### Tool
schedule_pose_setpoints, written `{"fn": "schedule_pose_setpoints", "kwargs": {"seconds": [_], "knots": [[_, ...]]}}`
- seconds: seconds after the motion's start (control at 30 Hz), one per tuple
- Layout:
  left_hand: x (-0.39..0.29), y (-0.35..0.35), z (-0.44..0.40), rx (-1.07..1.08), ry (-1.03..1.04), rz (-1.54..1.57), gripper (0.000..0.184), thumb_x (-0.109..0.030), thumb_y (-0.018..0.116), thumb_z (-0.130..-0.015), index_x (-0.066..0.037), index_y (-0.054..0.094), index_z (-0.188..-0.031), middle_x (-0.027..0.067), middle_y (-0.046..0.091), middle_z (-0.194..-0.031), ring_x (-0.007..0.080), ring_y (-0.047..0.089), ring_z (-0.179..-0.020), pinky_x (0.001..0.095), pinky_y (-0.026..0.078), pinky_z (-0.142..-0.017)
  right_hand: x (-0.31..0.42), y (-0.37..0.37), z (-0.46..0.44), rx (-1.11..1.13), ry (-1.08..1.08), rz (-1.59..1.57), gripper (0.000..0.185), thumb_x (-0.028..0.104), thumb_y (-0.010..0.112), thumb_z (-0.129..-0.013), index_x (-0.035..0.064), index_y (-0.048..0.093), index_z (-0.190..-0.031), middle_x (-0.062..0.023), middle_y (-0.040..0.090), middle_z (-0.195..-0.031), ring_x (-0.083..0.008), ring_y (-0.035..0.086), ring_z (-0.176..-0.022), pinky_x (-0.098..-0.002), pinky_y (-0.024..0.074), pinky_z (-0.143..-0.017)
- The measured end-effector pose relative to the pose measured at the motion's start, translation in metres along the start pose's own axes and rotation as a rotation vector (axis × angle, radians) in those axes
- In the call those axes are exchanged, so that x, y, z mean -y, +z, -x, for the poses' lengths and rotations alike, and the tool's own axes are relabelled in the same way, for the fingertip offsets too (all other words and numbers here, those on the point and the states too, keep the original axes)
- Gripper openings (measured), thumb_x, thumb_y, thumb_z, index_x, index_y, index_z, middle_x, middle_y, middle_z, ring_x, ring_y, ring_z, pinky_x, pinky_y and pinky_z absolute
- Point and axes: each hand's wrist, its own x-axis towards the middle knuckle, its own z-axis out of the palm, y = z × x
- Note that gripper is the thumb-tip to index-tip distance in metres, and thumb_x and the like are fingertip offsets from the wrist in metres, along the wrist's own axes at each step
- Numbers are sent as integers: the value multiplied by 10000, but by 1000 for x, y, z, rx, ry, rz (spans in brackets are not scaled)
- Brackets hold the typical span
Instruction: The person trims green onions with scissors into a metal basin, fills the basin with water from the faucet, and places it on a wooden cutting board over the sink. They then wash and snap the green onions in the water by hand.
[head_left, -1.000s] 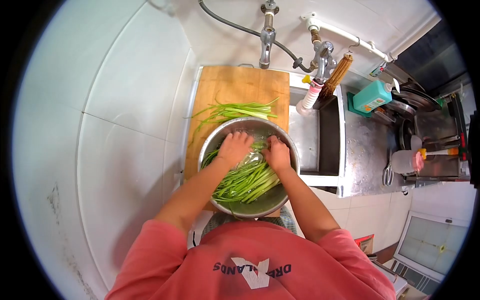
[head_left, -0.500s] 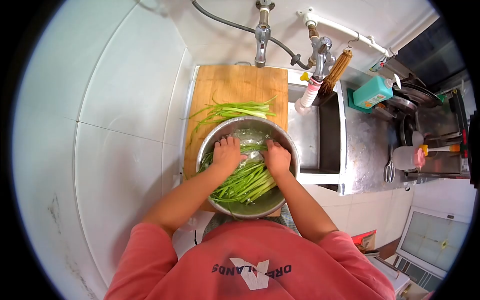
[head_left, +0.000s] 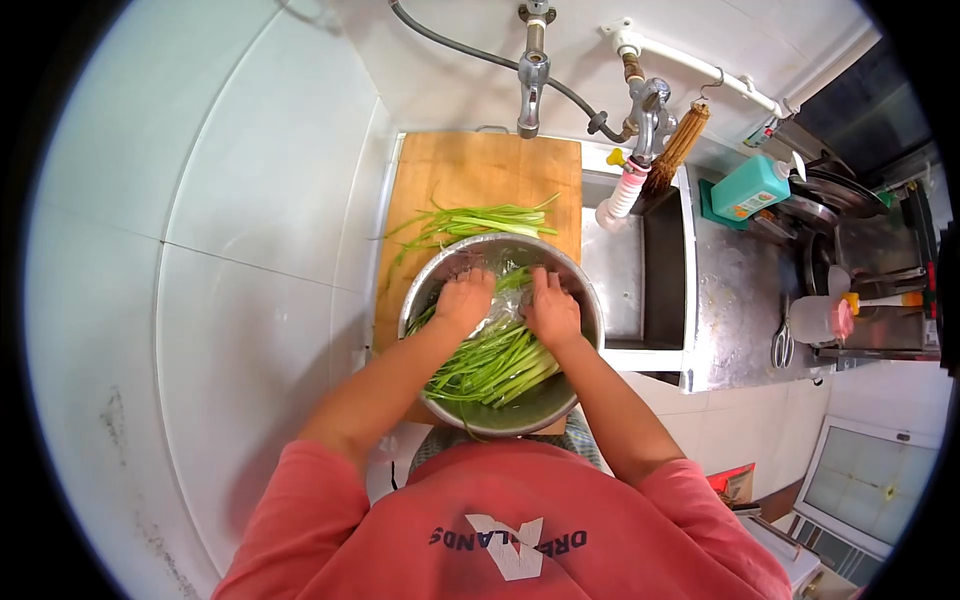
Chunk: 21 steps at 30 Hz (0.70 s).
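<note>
A metal basin [head_left: 592, 345] with water and long green stalks [head_left: 495, 368] stands at the near part of a wooden board [head_left: 485, 165]. Inside the basin, my left hand [head_left: 466, 300] is closed round some of the stalks on the left. My right hand [head_left: 552, 310] grips the same small bunch on the right, near the basin's far side. More stalks lie in the water just below both hands. Behind the basin, a loose bunch of stalks [head_left: 490, 219] rests on the board.
Right of the board is a sink [head_left: 612, 275] under a tap [head_left: 650, 115] with a pink-white hose. A brush [head_left: 680, 145] hangs beside it. A teal pump bottle [head_left: 750, 188], scissors [head_left: 782, 345] and pans stand farther right. Another tap [head_left: 533, 95] juts over the board.
Both hands have shifted about within the basin, and the stalks between them have moved in the water. The bunch on the board is unchanged.
</note>
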Motion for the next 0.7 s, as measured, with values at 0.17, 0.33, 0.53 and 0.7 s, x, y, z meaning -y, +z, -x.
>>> {"fn": "schedule_pose_setpoints", "kwargs": {"seconds": [0.17, 0.33, 0.53, 0.7], "knots": [[1, -6, 12, -121, 169, 36, 292, -174, 554, -751, -18, 446, -973, 131, 567, -771, 283, 599, -750, 370, 497, -630, -13, 1, -1, 187, -27, 32, 328, 45, 541, -685, 63, 434, -994, -174, 547, -937, -347, 594, -783, -424, 492, -661], [4, -26, 9, 244, 67, 128, 315, -186, 529, -771, -31, 488, -1042, 198, 585, -829, 305, 597, -820, 421, 477, -697, -17, 8, -2, 231, -47, 52, 313, 56, 538, -684, 56, 438, -981, -160, 547, -951, -347, 592, -783, -419, 489, -680], [29, -46, -3, 372, -27, 459, 290, -252, 488, -835, 22, 513, -927, 174, 610, -826, 340, 589, -803, 427, 447, -698, -8, -5, 3, -102, 14, -208, 277, 66, 561, -669, 36, 487, -934, -142, 561, -934, -317, 587, -730, -399, 473, -682], [30, -64, 4, 621, -95, 1108, 297, -305, 509, -857, -8, 525, -880, 79, 553, -655, 159, 527, -542, 298, 417, -484, 5, -13, 7, -62, 372, -585, 304, 114, 634, -669, 35, 530, -943, -93, 597, -789, -215, 585, -708, -317, 453, -625]]}}
